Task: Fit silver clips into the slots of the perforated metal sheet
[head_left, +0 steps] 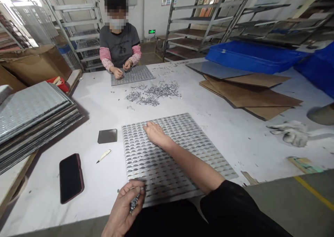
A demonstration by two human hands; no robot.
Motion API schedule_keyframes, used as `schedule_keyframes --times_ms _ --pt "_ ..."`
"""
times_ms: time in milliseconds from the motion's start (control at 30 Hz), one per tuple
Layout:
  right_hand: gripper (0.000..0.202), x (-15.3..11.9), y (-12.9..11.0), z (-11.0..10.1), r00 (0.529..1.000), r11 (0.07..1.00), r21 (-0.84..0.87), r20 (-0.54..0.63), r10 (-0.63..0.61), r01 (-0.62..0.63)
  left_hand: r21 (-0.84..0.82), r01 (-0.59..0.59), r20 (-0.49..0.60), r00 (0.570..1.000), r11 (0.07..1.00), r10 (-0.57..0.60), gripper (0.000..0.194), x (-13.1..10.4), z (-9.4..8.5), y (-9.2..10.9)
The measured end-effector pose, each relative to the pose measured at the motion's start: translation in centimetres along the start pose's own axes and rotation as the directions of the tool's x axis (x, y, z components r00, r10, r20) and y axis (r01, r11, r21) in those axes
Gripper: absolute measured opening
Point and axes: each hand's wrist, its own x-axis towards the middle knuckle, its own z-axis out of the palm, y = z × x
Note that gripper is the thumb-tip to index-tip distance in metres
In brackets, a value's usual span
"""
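Note:
A flat grey board [167, 153] lies on the table in front of me, covered with rows of small leaf-shaped metal pieces. My left hand [125, 205] is curled around a cluster of small silvery metal pieces [134, 203] at the board's near left corner. Toward the far left part of the board, my right hand [156, 134] reaches down with its fingers drawn together at the surface. Whatever may be between those fingertips is hidden. Beyond the board lies a loose heap of similar metal pieces [161, 90].
Across the table a person [120, 46] has both hands at another board [135, 75]. On the left are a phone [70, 178], a dark block [107, 136], a small knife [103, 156] and stacked boards [33, 112]. Brown sheets [250, 94], a blue bin [242, 58] and gloves [291, 134] lie right.

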Motion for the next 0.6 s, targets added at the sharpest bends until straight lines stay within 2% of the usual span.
schedule_keyframes --times_ms 67,133,200,267,300,400,467,533,600 --pt "0.037 -2.0 -0.4 -0.7 0.999 0.999 0.049 -0.037 -0.010 0.012 -0.028 -0.018 -0.019 1.000 0.999 0.017 0.026 -0.2 0.3 0.0" --pt "0.032 -5.4 -0.9 -1.1 0.993 0.977 0.200 -0.109 -0.053 0.075 -0.057 -0.044 -0.025 0.999 0.997 0.043 0.026 -0.4 0.8 -0.1" --pt "0.031 -9.6 -1.6 -1.0 0.974 0.868 0.446 -0.157 -0.165 0.219 -0.069 -0.064 -0.019 0.998 0.996 0.063 0.025 -0.3 1.3 -0.3" --pt "0.026 -13.8 -2.2 -0.3 0.962 0.700 0.667 -0.105 -0.252 0.256 -0.059 -0.081 -0.011 0.997 0.995 0.081 0.024 -0.1 2.0 -0.6" --pt "0.019 -15.6 -2.4 0.3 0.966 0.634 0.739 -0.091 -0.241 0.228 -0.047 -0.089 -0.007 0.996 0.995 0.089 0.024 0.1 2.3 -0.9" --pt "0.012 -19.2 -2.6 2.5 0.995 0.499 0.861 -0.093 -0.047 0.104 0.002 -0.095 0.010 0.995 0.995 0.095 0.023 0.7 3.7 -1.6" --pt "0.014 -20.2 -2.5 3.9 0.996 0.389 0.921 -0.047 0.072 0.015 0.036 -0.068 0.011 0.998 0.997 0.067 0.025 1.1 4.6 -2.0" --pt "0.016 -20.6 -2.3 4.7 0.990 0.278 0.958 0.034 0.134 -0.071 0.076 -0.031 -0.003 1.000 0.997 0.031 0.026 1.3 5.4 -2.2" --pt "0.016 -20.7 -1.9 4.8 0.984 0.234 0.964 0.090 0.151 -0.124 0.112 -0.007 -0.002 1.000 0.994 0.007 0.027 1.5 5.9 -2.1"
